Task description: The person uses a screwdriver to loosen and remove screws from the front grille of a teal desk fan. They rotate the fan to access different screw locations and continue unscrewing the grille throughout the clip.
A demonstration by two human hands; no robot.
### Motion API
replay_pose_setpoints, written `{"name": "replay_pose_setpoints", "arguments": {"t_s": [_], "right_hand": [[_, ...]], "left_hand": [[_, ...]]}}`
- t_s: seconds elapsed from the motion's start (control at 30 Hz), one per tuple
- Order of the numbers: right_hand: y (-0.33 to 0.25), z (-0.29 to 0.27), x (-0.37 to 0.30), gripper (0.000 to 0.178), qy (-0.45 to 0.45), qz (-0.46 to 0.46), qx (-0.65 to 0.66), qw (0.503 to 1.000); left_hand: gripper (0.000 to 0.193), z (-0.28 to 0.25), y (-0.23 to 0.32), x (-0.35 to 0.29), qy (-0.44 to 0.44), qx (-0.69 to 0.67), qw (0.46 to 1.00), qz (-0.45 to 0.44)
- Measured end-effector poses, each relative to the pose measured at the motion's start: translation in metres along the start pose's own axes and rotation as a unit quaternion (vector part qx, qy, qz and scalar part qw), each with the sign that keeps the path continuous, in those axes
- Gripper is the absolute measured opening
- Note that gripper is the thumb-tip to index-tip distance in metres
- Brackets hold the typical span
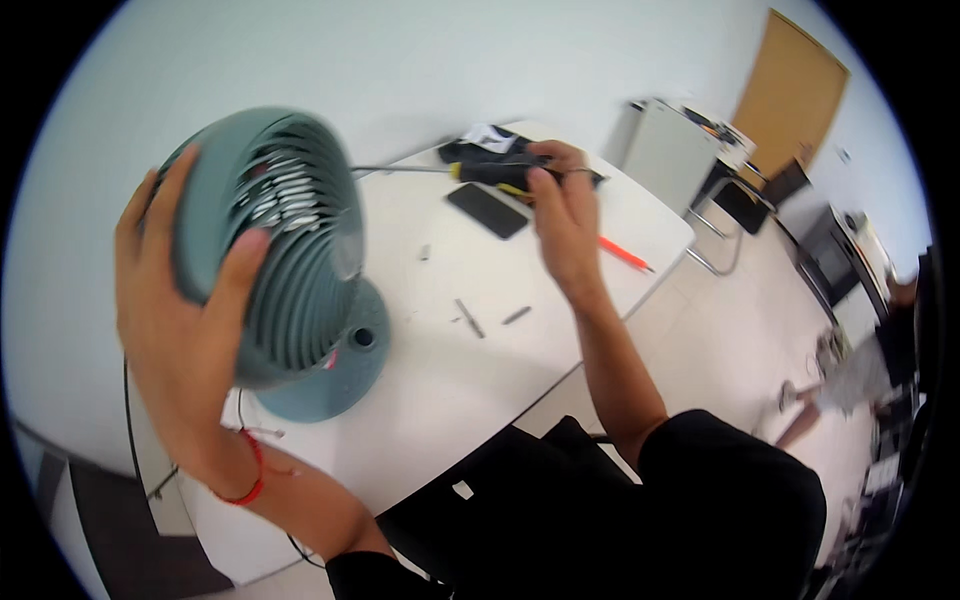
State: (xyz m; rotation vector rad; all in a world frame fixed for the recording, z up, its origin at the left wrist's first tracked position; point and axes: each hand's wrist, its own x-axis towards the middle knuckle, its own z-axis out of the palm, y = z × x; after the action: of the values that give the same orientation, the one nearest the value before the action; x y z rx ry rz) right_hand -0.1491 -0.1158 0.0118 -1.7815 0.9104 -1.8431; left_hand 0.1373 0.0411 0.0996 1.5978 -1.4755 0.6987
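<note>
A grey-green table fan [300, 310] stands on its round base [335, 390] at the left of the table, its ribbed housing turned to the right. My left hand [180, 310] spreads around the fan's head, fingers on the far side and thumb over the ribs. In my right hand [568, 220] is a screwdriver [490, 173] with a black and yellow handle. Its long thin shaft points left, and the tip is near the fan's right rim; whether it touches cannot be made out.
Beyond the fan, on the white table [430, 400], lie a dark phone [487, 210], a black bundle [478, 148], an orange pen-like thing [627, 254] and small grey pieces [470, 318]. A chair [745, 205] and another person [860, 370] are at the right.
</note>
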Motion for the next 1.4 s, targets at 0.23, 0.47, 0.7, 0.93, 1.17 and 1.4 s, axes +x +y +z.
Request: {"name": "replay_pose_setpoints", "arguments": {"t_s": [0.23,0.47,0.7,0.93,1.17,1.4], "right_hand": [[-0.021,0.005,-0.028,0.051,-0.002,-0.115,-0.033,0.993],[-0.073,-0.021,-0.052,0.050,-0.044,0.015,-0.013,0.999],[-0.065,-0.014,-0.054,0.046,-0.080,0.004,-0.039,0.996],[-0.056,-0.015,-0.050,0.036,-0.053,-0.093,-0.047,0.993],[-0.065,-0.026,-0.048,0.025,-0.130,-0.017,-0.074,0.989],[-0.067,-0.030,-0.043,0.028,-0.163,-0.023,-0.118,0.979]], "left_hand": [[0.065,-0.022,-0.057,0.003,-0.051,-0.021,0.992,0.115],[0.070,-0.014,-0.079,-0.003,-0.093,-0.129,0.983,0.088],[0.071,-0.022,-0.089,-0.003,-0.097,-0.090,0.986,0.100],[0.069,-0.020,-0.083,-0.002,-0.083,-0.081,0.986,0.118],[0.070,-0.021,-0.080,-0.003,-0.080,-0.058,0.988,0.123],[0.073,-0.014,-0.089,-0.001,-0.080,-0.056,0.988,0.115]]}}
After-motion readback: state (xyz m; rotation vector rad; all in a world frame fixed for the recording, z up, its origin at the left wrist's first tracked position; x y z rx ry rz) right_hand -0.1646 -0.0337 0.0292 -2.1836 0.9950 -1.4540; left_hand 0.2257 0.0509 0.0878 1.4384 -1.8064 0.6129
